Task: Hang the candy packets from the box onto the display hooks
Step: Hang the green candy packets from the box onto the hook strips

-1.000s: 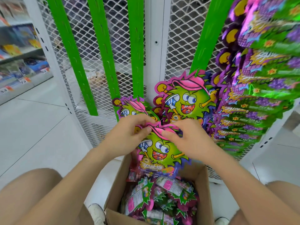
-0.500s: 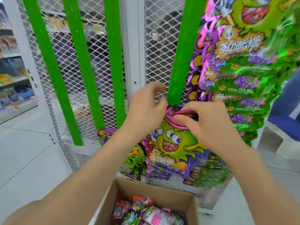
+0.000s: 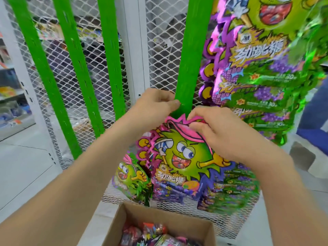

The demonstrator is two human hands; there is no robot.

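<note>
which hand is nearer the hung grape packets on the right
Right. The right hand is just lower left of the grape packets, pinching a packet; the left hand is farther left, at the green strip's far edge.

The candy packet (image 3: 184,157) is a die-cut foil pouch printed with a spiky green cartoon face in a pink cap on a purple ground. It hangs upright and face forward at the foot of a green slotted strip (image 3: 186,68), its pink top edge pinched by the right hand (image 3: 221,135), while the left hand (image 3: 156,105) curls at the strip's edge just above and the hook itself is hidden behind the fingers. Matching hung packets (image 3: 266,59) overlap in a thick row up at the right, another lower packet (image 3: 131,174) hangs to the left, and the open cardboard box (image 3: 159,215) below holds jumbled loose packets (image 3: 150,233).
</note>
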